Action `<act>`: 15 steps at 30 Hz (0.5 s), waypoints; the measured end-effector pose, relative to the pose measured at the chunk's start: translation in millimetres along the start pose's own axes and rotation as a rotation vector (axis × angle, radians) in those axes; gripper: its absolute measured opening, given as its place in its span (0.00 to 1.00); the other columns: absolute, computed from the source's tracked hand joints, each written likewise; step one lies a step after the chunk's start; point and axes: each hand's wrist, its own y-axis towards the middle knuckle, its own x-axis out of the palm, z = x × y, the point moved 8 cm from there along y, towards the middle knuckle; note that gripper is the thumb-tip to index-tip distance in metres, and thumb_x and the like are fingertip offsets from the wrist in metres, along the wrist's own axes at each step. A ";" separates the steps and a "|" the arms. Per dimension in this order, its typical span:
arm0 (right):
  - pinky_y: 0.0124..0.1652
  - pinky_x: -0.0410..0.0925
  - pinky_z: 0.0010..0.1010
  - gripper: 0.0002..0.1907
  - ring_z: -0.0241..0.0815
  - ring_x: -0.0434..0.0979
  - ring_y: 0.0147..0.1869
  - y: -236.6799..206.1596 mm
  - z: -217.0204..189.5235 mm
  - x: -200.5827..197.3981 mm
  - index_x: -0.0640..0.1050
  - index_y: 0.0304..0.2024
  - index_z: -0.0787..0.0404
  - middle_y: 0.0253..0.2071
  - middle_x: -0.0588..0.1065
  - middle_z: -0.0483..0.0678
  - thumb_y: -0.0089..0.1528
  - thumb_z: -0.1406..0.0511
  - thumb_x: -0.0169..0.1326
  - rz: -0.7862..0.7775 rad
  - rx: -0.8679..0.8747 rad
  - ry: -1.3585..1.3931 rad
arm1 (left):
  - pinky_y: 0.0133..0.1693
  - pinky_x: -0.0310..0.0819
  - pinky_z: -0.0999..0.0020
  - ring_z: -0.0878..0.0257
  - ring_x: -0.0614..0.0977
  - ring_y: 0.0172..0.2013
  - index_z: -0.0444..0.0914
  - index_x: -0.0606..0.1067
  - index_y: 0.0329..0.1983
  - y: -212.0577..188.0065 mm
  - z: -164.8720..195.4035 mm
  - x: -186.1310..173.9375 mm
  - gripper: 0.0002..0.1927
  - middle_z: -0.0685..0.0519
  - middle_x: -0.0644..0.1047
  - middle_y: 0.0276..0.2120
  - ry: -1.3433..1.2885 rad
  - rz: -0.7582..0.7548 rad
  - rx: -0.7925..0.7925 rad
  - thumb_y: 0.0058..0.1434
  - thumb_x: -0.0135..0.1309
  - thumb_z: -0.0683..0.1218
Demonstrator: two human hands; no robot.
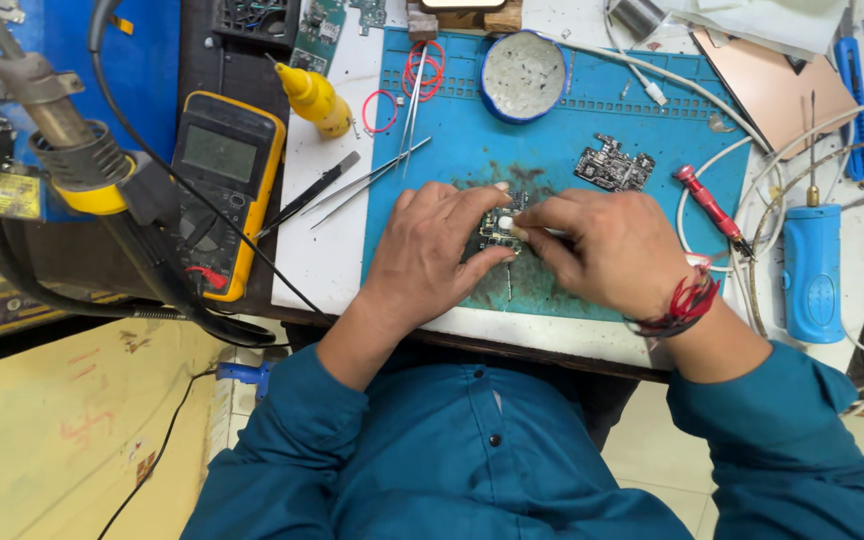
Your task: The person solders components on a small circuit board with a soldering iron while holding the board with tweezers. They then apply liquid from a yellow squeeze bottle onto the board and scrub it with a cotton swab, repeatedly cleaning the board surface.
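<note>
A small green circuit board [499,232] lies on the blue work mat [452,150], near the mat's front middle. My left hand [434,250] pinches the board's left edge between thumb and fingers and holds it down. My right hand [607,248] presses a small white object against the board's right side; what the object is cannot be told. Red threads are tied around my right wrist [685,305]. Most of the board is hidden under my fingers.
A second circuit board [614,166] lies on the mat's right. Tweezers [367,180], red rubber bands [424,68], a round tin [523,75], a yellow bottle [314,98], a yellow multimeter [224,190], a red screwdriver [709,206], a blue tool [812,268] and white cables [762,200] surround the mat.
</note>
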 end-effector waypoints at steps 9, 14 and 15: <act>0.32 0.71 0.40 0.07 0.52 0.81 0.33 1.0 -5.4 -4.8 0.84 0.39 0.54 0.31 0.81 0.49 0.60 0.62 0.61 0.026 -0.013 0.008 | 0.46 0.64 0.58 0.55 0.76 0.45 0.42 0.71 0.62 0.6 -0.8 -0.2 0.30 0.54 0.78 0.42 -0.006 -0.003 -0.011 0.58 0.66 0.54; 0.31 0.71 0.39 0.07 0.51 0.81 0.32 1.0 4.9 4.7 0.85 0.38 0.52 0.29 0.81 0.48 0.58 0.61 0.62 -0.122 0.089 0.054 | 0.47 0.64 0.59 0.56 0.76 0.46 0.43 0.71 0.62 0.1 0.2 -0.5 0.30 0.54 0.78 0.44 -0.001 0.003 0.004 0.59 0.66 0.54; 0.31 0.71 0.39 0.07 0.52 0.81 0.33 2.1 0.3 0.9 0.85 0.39 0.53 0.30 0.81 0.49 0.59 0.61 0.61 -0.071 0.040 0.049 | 0.48 0.64 0.59 0.56 0.76 0.47 0.42 0.70 0.63 -0.4 2.1 -2.1 0.31 0.54 0.79 0.46 -0.005 0.020 0.027 0.59 0.66 0.54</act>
